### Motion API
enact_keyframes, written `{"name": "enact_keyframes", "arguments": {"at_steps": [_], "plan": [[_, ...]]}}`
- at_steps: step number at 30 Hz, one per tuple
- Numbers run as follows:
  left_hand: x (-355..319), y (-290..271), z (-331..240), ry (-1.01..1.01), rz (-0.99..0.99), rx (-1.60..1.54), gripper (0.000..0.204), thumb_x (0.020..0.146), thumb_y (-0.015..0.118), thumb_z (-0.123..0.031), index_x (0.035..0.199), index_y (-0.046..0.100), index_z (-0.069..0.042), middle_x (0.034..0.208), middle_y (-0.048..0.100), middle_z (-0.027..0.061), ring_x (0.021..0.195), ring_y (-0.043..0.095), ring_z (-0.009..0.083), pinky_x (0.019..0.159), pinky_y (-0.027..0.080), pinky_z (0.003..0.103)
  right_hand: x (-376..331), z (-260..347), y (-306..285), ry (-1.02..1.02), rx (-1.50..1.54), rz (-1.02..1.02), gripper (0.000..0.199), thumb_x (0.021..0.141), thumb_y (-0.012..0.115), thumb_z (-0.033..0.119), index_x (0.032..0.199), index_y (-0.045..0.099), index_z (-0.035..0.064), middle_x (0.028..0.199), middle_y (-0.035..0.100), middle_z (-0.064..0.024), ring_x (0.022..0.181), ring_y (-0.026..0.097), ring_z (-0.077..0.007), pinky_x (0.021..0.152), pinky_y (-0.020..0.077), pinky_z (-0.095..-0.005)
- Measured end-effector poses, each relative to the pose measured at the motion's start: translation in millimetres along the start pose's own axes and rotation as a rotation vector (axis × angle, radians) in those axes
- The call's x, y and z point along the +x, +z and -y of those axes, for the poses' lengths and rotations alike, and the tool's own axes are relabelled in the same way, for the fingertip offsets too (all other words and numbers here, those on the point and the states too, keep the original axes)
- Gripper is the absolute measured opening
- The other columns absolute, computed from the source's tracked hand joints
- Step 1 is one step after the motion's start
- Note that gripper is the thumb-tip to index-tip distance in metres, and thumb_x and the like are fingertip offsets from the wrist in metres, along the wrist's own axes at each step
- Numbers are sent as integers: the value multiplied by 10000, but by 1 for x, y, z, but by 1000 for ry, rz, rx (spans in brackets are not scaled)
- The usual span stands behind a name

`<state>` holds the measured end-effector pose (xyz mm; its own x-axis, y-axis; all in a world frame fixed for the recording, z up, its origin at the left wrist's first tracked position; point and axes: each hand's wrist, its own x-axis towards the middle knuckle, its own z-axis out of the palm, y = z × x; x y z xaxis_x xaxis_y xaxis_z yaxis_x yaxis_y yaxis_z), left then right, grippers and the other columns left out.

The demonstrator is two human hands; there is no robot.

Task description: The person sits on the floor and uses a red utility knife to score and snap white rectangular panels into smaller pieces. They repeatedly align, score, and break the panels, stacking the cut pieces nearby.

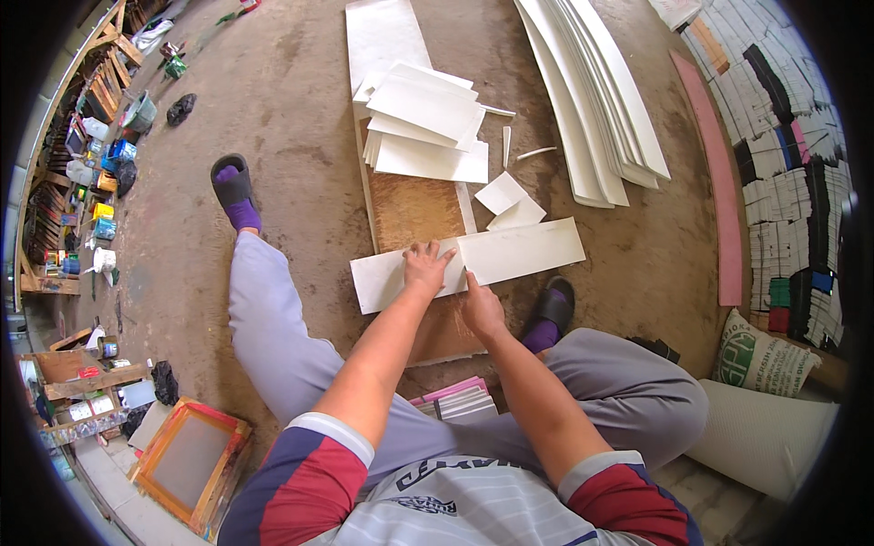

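A long white strip of card or board [530, 250] lies crosswise over a brown wooden plank [414, 211]. A seam or cut line crosses it near its middle. Spread fingers of my left hand [425, 268] press on the strip just left of that line. My right hand [482, 309] is closed at the strip's near edge, its index finger pointing along the line. Whatever it grips, if anything, is hidden. Beyond my hands, white cut pieces [423, 109] sit in a loose, fanned pile on the plank. Two small white offcuts [501, 193] rest right of it.
Long white strips [592, 100] are stacked at the far right, near a pink strip [715, 182]. Bundled stacks [783, 209] line the right side. Paint containers [105, 218] and a framed screen [191, 462] stand left. A small bundle [460, 402] lies between my legs.
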<state>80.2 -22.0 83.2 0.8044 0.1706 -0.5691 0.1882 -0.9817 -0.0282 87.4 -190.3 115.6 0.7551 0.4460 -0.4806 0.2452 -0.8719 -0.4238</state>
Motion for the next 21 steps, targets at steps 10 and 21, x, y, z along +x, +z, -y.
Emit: {"name": "enact_keyframes", "arguments": {"at_steps": [10,21], "plan": [[3,4,-2,-5,-32,3,908,853,788,-474,1601,275,-436,1573,335,86,1387,383,423,1062,398,596,-42,-15,15,58,-31,9,649,922,519,86,1557,420,175,1075,674,-280,989,692,-451,867,553,-540],[1,4,-1,19,-34,48,936,841,792,-486,1612,266,-418,1648,263,64,1389,384,424,1040,428,570,-39,-32,-2,23,96,-179,592,924,542,103,1508,481,171,1022,659,-263,936,668,-455,812,541,-539]]}}
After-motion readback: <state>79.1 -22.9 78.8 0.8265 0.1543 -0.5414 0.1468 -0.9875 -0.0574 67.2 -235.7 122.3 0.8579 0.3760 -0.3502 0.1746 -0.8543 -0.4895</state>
